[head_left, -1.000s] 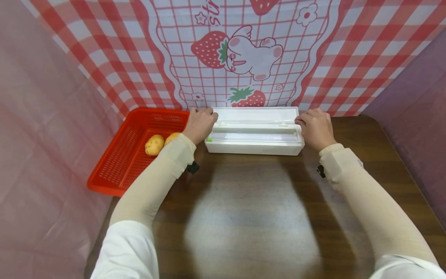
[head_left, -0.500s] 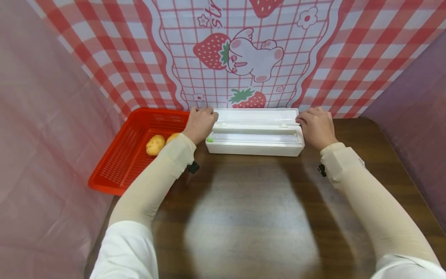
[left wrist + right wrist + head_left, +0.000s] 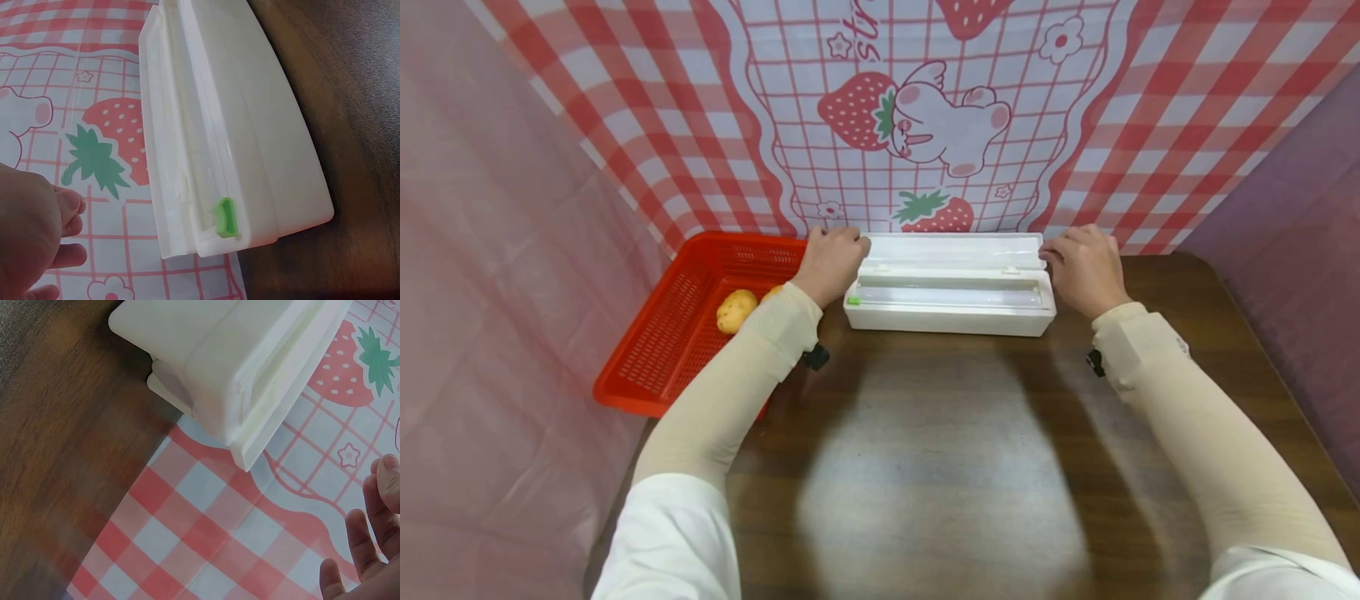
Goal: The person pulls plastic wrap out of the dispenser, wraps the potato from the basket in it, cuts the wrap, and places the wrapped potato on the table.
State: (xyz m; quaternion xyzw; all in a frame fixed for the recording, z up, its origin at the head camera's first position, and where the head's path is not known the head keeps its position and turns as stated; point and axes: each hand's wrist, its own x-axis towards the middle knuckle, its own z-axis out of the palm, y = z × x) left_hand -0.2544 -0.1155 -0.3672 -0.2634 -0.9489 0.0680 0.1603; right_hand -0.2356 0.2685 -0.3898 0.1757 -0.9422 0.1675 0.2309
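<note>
A white cling film dispenser (image 3: 951, 319) with its lid (image 3: 955, 250) raised lies along the table's back edge. A clear roll (image 3: 951, 297) shows inside, and a green slide cutter (image 3: 226, 217) sits at the left end. By the lid's left end, my left hand (image 3: 832, 265) has thumb and index finger pinched together. My right hand (image 3: 1084, 271) makes the same pinch by the lid's right end. Both appear to hold the edge of clear cling film (image 3: 76, 94), of which only a faint glinting line shows. In the wrist views both hands stand apart from the box.
To the left is a red plastic basket (image 3: 647, 350) holding potatoes (image 3: 737, 312), one partly behind my left arm. A strawberry-print cloth (image 3: 955, 133) hangs behind the wooden table (image 3: 940, 467). Pink sheeting (image 3: 490, 333) covers the left side.
My right hand has shifted slightly up and to the right. The left hand stays nearly in place, and the view has tilted a little.
</note>
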